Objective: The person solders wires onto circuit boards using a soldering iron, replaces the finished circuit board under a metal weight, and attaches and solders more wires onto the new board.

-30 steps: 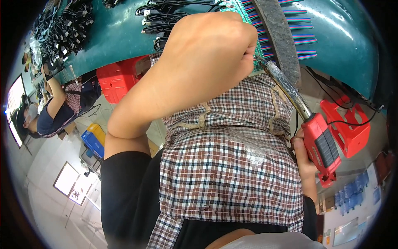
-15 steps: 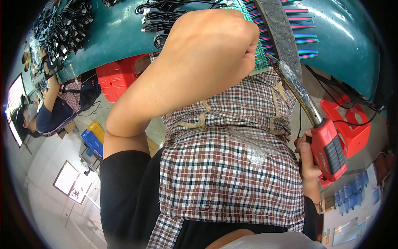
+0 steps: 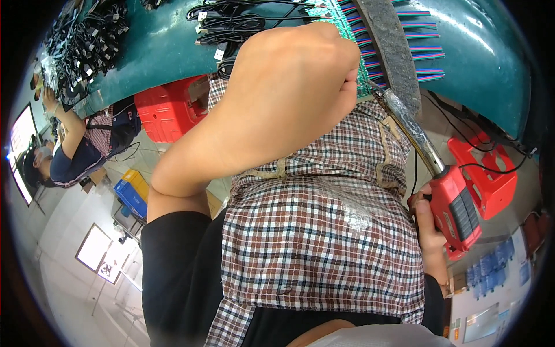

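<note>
- Two hands are in play: the left hand [image 3: 295, 81] over the circuit board [image 3: 340, 20], the right hand [image 3: 425, 222] around the red handle of a soldering iron [image 3: 457, 211].
- Compared with a second ago, the iron sits a little further right, its tip drawn slightly off from the left fingers; the left hand has sunk a touch toward the near edge of the surface [image 3: 167, 46].
- These shifts are small, so the hot end seems to be adjusting around the same near end of the board rather than leaving it; whether the tip touches is too small to tell.
- Right grip: clamped on the iron's handle. Left grip: fingers curled, tips hidden, so I cannot tell what they pinch.
- The board lies at the surface's near edge, partly covered by the left hand; it is a long green strip with pale pads.
- Multicoloured wires [image 3: 425, 36] stick out in rows from under a dark grey bar [image 3: 393, 55], which reaches past that near edge.
- The iron's metal barrel looks scuffed and silvery, its handle red with a black ribbed panel.
</note>
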Demonstrator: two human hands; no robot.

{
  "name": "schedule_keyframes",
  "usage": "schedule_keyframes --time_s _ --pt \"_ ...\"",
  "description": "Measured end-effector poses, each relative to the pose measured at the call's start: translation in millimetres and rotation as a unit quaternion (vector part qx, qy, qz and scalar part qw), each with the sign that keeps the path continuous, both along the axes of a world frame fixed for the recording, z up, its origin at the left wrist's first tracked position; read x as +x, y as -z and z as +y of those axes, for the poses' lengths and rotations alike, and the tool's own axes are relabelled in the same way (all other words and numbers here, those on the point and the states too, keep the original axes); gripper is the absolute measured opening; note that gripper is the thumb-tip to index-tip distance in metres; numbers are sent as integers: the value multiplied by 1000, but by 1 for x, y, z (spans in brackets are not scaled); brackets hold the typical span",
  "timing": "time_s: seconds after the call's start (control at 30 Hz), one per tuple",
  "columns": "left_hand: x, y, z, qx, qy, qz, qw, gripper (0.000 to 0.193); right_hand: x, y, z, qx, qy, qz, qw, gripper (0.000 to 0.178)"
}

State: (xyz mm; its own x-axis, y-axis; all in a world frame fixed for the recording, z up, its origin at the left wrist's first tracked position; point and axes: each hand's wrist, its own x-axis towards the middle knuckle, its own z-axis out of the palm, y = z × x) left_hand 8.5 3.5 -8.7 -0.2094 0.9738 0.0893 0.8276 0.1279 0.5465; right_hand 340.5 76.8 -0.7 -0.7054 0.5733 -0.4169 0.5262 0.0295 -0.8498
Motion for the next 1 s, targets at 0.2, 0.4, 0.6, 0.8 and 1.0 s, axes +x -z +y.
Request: schedule_keyframes --time_s 0.2,0.4,0.6,0.8,1.0 --pt "5 1 -2 0 -13 31 999 11 1 -2 1 -38 32 -49 998 25" --pt "4 1 -2 -10 -9 46 999 12 1 4 -1 15 -11 -6 1000 11" --pt "5 0 -2 -11 -9 45 999 12 3 5 -2 53 -35 -12 998 12" --pt "6 0 -2 -12 -13 39 999 12 -2 4 0 6 24 37 999 15" --pt "6 -6 -2 -55 -21 29 998 9 -21 1 -4 -42 100 119 987 20"
